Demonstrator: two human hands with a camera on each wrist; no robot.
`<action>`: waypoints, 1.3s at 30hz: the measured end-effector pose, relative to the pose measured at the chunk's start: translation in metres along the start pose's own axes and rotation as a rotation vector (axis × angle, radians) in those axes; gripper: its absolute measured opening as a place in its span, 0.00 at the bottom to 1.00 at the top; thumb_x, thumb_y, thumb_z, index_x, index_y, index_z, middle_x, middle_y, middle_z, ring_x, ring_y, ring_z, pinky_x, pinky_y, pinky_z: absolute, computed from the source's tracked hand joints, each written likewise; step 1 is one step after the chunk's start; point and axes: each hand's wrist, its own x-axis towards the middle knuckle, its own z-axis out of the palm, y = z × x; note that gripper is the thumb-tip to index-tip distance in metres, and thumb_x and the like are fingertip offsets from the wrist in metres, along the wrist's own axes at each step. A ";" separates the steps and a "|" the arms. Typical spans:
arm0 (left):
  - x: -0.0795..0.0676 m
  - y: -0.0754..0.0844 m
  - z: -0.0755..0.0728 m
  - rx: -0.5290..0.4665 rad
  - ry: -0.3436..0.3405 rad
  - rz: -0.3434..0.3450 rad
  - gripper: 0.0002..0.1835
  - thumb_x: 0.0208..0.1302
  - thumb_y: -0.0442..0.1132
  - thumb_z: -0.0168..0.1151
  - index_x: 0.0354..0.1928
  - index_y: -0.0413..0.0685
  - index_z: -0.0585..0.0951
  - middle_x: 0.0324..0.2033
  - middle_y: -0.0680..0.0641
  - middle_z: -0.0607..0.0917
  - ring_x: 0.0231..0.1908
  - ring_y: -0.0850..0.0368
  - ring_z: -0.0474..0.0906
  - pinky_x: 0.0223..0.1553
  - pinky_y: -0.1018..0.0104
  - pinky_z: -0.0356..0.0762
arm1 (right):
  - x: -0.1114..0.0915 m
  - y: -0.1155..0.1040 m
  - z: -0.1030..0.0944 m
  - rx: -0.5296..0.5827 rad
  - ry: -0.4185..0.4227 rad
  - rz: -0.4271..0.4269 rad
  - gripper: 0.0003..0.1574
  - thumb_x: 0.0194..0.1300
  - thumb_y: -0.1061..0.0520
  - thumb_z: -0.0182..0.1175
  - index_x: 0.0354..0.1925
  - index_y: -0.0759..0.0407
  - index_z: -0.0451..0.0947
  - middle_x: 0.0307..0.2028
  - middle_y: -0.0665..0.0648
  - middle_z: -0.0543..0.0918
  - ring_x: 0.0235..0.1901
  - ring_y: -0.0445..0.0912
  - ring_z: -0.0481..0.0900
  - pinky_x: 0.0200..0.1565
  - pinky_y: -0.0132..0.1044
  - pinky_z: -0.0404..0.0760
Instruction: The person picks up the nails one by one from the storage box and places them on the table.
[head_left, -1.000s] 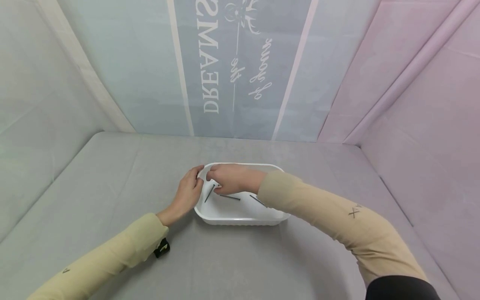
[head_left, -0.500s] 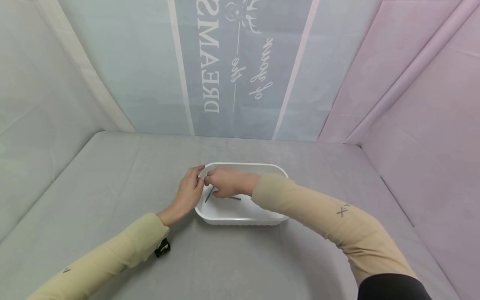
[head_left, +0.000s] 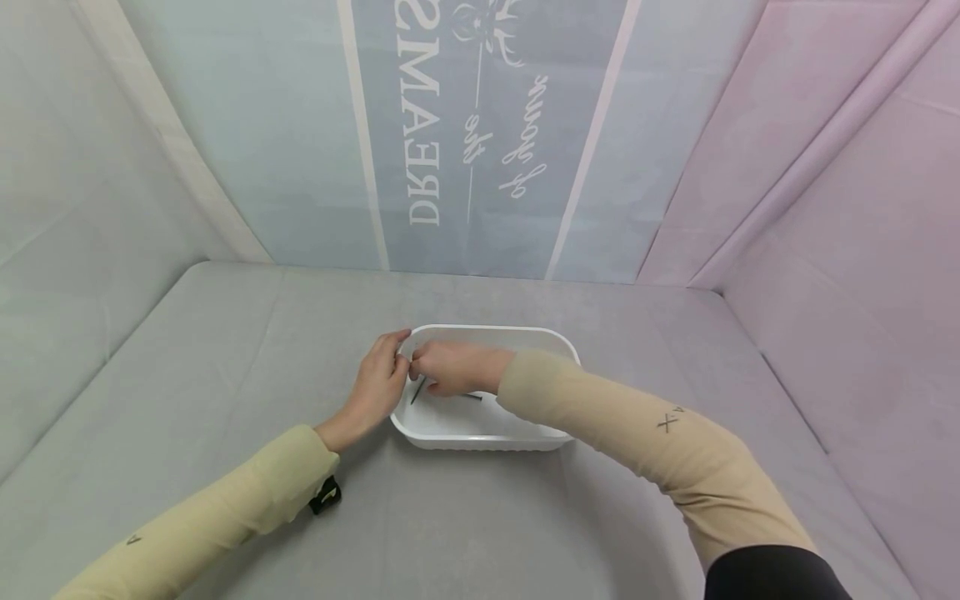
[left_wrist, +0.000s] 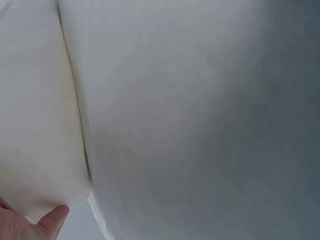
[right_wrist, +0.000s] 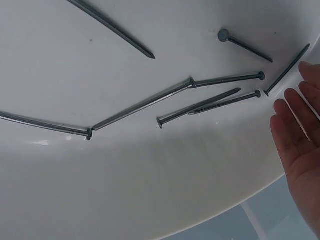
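A white oblong basin (head_left: 480, 439) stands on the grey surface, with several dark metal nails (right_wrist: 142, 106) lying apart and end to end inside. At the basin's left end my left hand (head_left: 375, 379) holds the rim; its thumb (left_wrist: 54, 220) shows against the wall in the left wrist view. My right hand (head_left: 461, 367) is down inside the basin's left part. In the right wrist view its fingers (right_wrist: 286, 132) stretch toward a single nail (right_wrist: 287, 70) by the wall, with nothing plainly pinched. From the head, this hand hides most nails.
Grey padded surface (head_left: 480, 525) surrounds the basin. Behind it rises a blue-grey fabric wall (head_left: 472, 242) with lettering, and pale cloth walls stand at left and right. A small black object (head_left: 325, 495) lies under the left sleeve.
My right hand has moved slightly left and down inside the basin, and its forearm has shifted left, covering a nail seen earlier near the cuff. The left hand stays at the rim.
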 end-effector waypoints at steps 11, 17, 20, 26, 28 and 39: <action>0.000 0.002 0.000 0.004 -0.010 -0.008 0.22 0.62 0.28 0.44 0.59 0.32 0.67 0.51 0.36 0.72 0.33 0.50 0.68 0.37 0.58 0.68 | 0.002 0.001 0.008 -0.039 0.002 -0.005 0.14 0.54 0.62 0.62 0.41 0.54 0.81 0.41 0.52 0.79 0.42 0.43 0.77 0.44 0.31 0.74; 0.001 0.002 0.000 -0.003 -0.018 -0.015 0.22 0.62 0.28 0.43 0.59 0.32 0.67 0.53 0.36 0.72 0.37 0.49 0.69 0.40 0.57 0.68 | 0.003 0.002 0.011 -0.041 0.040 -0.015 0.07 0.56 0.61 0.61 0.36 0.54 0.81 0.35 0.51 0.79 0.35 0.42 0.77 0.36 0.29 0.74; 0.001 0.002 0.000 -0.002 -0.022 -0.019 0.22 0.62 0.28 0.43 0.59 0.32 0.66 0.53 0.36 0.71 0.38 0.48 0.69 0.40 0.57 0.68 | 0.004 0.004 0.013 -0.036 0.052 -0.018 0.02 0.58 0.60 0.60 0.31 0.54 0.80 0.31 0.50 0.78 0.30 0.41 0.75 0.32 0.29 0.73; 0.001 0.003 0.000 0.000 -0.023 -0.020 0.22 0.61 0.28 0.43 0.59 0.32 0.66 0.53 0.36 0.72 0.37 0.49 0.69 0.41 0.57 0.68 | 0.006 0.005 0.015 -0.016 0.040 -0.014 0.03 0.58 0.61 0.60 0.28 0.55 0.78 0.27 0.49 0.77 0.25 0.39 0.70 0.29 0.28 0.70; 0.000 0.004 -0.001 0.001 -0.026 -0.026 0.23 0.61 0.28 0.43 0.59 0.32 0.66 0.52 0.37 0.72 0.35 0.49 0.69 0.38 0.58 0.68 | 0.006 0.005 0.015 -0.017 0.033 -0.012 0.03 0.58 0.60 0.60 0.28 0.55 0.78 0.26 0.48 0.77 0.24 0.39 0.70 0.29 0.28 0.70; -0.001 0.003 -0.001 0.014 -0.039 -0.036 0.22 0.62 0.28 0.43 0.60 0.33 0.65 0.53 0.37 0.71 0.31 0.52 0.67 0.34 0.60 0.67 | 0.006 0.001 0.012 0.016 -0.024 0.057 0.08 0.55 0.64 0.60 0.23 0.55 0.73 0.20 0.47 0.70 0.22 0.40 0.64 0.26 0.28 0.65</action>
